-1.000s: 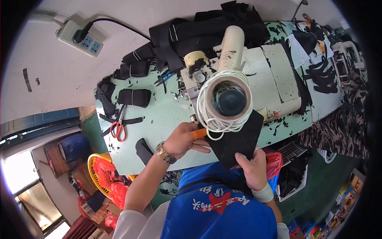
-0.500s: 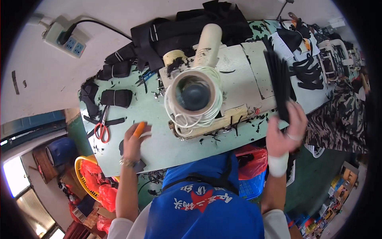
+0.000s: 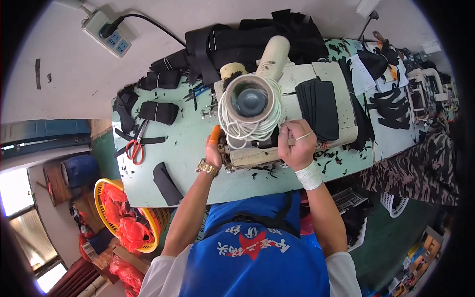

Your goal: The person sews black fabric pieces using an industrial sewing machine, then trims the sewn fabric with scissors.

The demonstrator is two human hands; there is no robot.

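A cream sewing machine (image 3: 252, 157) stands before me, a wide tube wound with white cord (image 3: 269, 115) on top. My left hand (image 3: 213, 153) is at its left end, an orange cover (image 3: 214, 134) on one digit; its other fingers are mostly hidden. My right hand (image 3: 298, 146) is closed at the machine's front right, fingers curled together; whatever they may hold is hidden. Right of the cord lies a fanned stack of flat black fabric pieces (image 3: 324, 110) on the machine top. One black fabric piece (image 3: 167, 184) lies on the table left of my left forearm.
Red-handled scissors (image 3: 134, 150) and tied black bundles (image 3: 158, 112) are on the table's left. Black fabric (image 3: 257, 39) is heaped at the back. A yellow basket (image 3: 157, 218) with red bags stands at lower left. Camouflage cloth (image 3: 405, 168) hangs at right.
My right hand has let go of the black fabric stack, now on the machine top, and moved left to the machine's front. My left hand has moved right, to the machine's left end.
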